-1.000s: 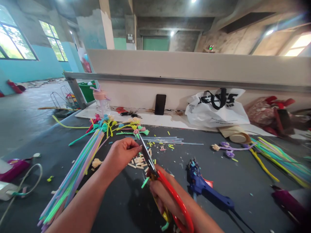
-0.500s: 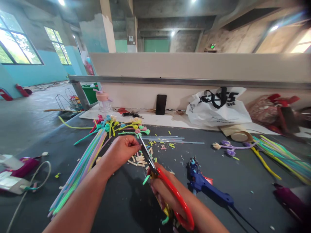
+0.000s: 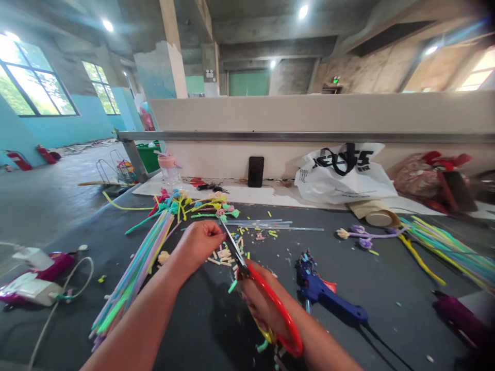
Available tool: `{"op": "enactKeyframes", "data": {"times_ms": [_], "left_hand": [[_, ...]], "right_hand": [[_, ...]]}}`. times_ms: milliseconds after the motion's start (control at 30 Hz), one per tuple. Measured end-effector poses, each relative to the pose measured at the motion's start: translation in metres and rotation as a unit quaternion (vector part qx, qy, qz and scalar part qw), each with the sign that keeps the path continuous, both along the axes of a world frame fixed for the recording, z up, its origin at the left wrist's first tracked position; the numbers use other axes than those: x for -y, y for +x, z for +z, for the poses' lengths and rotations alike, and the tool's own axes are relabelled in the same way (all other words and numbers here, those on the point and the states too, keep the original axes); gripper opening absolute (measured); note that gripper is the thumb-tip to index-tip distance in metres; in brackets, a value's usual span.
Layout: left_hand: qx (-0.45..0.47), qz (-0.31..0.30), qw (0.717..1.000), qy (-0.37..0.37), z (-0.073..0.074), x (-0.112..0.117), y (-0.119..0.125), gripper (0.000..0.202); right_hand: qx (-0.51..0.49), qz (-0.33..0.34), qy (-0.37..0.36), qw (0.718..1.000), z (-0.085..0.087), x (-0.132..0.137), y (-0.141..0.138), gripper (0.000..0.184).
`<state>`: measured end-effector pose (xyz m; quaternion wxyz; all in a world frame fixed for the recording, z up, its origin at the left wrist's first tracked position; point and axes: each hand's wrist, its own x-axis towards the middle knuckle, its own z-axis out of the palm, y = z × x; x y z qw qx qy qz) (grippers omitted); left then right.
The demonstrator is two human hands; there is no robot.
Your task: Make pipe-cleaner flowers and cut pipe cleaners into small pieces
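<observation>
My right hand point(image 3: 260, 304) grips red-handled scissors point(image 3: 266, 293), blades pointing up and away toward my left hand. My left hand point(image 3: 198, 243) is closed in a pinch just left of the blade tips; what it pinches is too small to make out. Under the blades lies a heap of short cut pieces point(image 3: 224, 254) in cream, green and yellow. A long bundle of pastel pipe cleaners point(image 3: 133, 273) runs along the dark table point(image 3: 201, 319) left of my left forearm.
A blue glue gun point(image 3: 328, 299) lies right of the scissors. Finished twisted flowers point(image 3: 193, 203) sit behind the hands, purple ones point(image 3: 359, 234) to the right. A phone point(image 3: 256, 171), a white bag point(image 3: 342, 175) and a tape roll point(image 3: 381, 217) stand at the back wall. A purple device with cable point(image 3: 34, 273) is far left.
The view has shifted a little; both hands stay together over the cut pieces, the scissors held at the same angle.
</observation>
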<state>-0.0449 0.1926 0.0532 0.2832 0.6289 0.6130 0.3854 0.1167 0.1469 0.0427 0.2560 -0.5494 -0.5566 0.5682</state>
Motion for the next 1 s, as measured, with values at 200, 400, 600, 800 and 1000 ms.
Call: {"op": "enactKeyframes", "data": {"times_ms": [200,400,600,800,1000], "left_hand": [[-0.033,0.03,0.999,0.006,-0.006,0.002,0.006,0.02],[-0.137,0.045,0.99,-0.01,-0.028,-0.003,0.008,0.018],[-0.189,0.018,0.982,-0.002,-0.053,-0.004,0.01,0.018],[-0.213,0.024,0.976,0.02,-0.022,0.017,-0.014,0.019],[-0.305,0.143,0.942,0.002,0.007,0.039,-0.089,0.021]], "right_hand": [[-0.023,0.024,-0.023,0.999,0.002,0.003,0.006,0.006],[-0.15,0.047,-0.114,0.981,-0.011,-0.017,0.018,0.007],[-0.296,0.054,-0.182,0.936,-0.02,-0.039,0.025,0.016],[-0.337,0.038,-0.213,0.917,-0.024,-0.042,0.03,0.012],[-0.396,-0.035,-0.2,0.896,-0.022,-0.043,0.031,0.009]]}}
